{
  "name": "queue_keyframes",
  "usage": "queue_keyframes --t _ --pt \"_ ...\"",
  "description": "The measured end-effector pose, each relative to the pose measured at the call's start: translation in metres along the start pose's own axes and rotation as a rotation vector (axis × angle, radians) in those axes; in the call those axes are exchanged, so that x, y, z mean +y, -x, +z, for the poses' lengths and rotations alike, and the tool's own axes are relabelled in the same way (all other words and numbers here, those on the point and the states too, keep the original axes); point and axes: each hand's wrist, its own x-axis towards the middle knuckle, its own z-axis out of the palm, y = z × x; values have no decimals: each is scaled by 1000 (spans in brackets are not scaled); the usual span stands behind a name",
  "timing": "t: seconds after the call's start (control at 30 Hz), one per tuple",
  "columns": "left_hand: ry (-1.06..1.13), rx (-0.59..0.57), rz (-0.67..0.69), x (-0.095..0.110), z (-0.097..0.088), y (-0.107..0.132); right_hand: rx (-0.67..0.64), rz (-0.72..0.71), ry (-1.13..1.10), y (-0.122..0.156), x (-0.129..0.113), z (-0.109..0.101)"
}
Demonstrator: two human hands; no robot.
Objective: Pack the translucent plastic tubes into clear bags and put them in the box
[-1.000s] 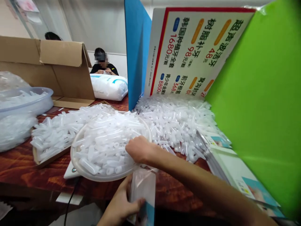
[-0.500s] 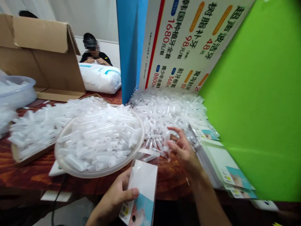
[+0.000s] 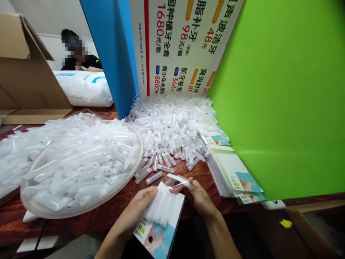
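My left hand (image 3: 136, 212) grips a small clear packet (image 3: 161, 219) with a blue and white printed card at its lower end; several white plastic tubes sit inside it. My right hand (image 3: 198, 196) pinches the packet's open top edge, with a thin white strip (image 3: 179, 178) by its fingers. Both hands are at the near edge of the wooden table (image 3: 113, 201). A round white dish (image 3: 81, 207) heaped with translucent tubes lies to the left. A loose pile of tubes (image 3: 172, 126) spreads behind the hands.
A stack of empty packets (image 3: 231, 172) lies right of my hands, against a green board (image 3: 280, 93). A blue divider (image 3: 110, 54) and a printed price sign (image 3: 178, 43) stand behind. A cardboard box (image 3: 24, 79) and a white bag (image 3: 81, 88) are far left; another person sits beyond.
My right hand left the dish, picked up tubes from the pile, and came to the packet's mouth. The packet now holds tubes. My view swung right and down.
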Motion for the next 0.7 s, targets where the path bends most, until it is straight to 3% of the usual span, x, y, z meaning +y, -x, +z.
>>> queue_keyframes --t 0.13,0.27,0.37,0.43,0.53,0.63,0.7 --pt "-135 -6 89 -2 6 -5 -37 25 -151 12 2 -3" --pt "-259 -9 134 -3 15 -9 -79 28 48 17 -2 -3" --pt "-344 -31 162 -12 16 -13 54 -22 177 35 -13 -10" --pt "-333 8 166 -22 10 -18 224 -8 249 64 -23 -25" --pt "-271 75 170 -38 -8 -33 402 177 427 133 -50 -60" --pt "-121 88 169 -45 -24 -46 489 395 817 198 -96 -98" --pt "-64 93 174 -46 -29 -48 683 336 1196 223 -128 -120"
